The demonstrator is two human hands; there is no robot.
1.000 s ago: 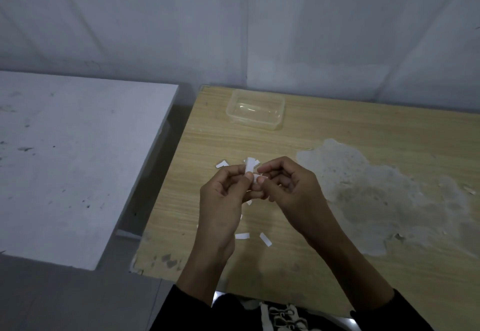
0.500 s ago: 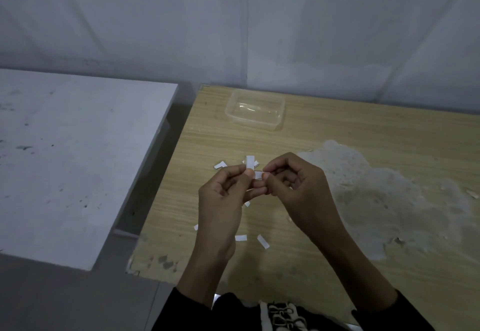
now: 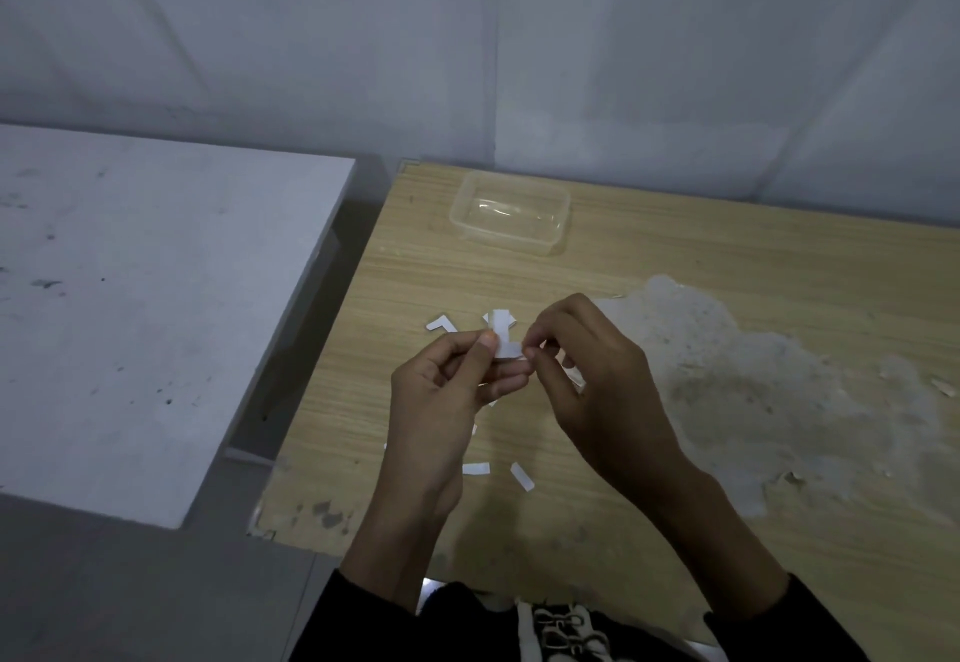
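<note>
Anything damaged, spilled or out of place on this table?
Yes. The table has lost its veneer in a big grey patch beside the right hand, with flakes at its edges, and its near left corner is chipped. White paper strips lie scattered on the wood; none shows in the tub.

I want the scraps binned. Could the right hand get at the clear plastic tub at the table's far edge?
Probably yes: bare wooden tabletop lies between the right hand and the clear rectangular plastic tub. But it pinches a small white paper strip with the left hand.
</note>
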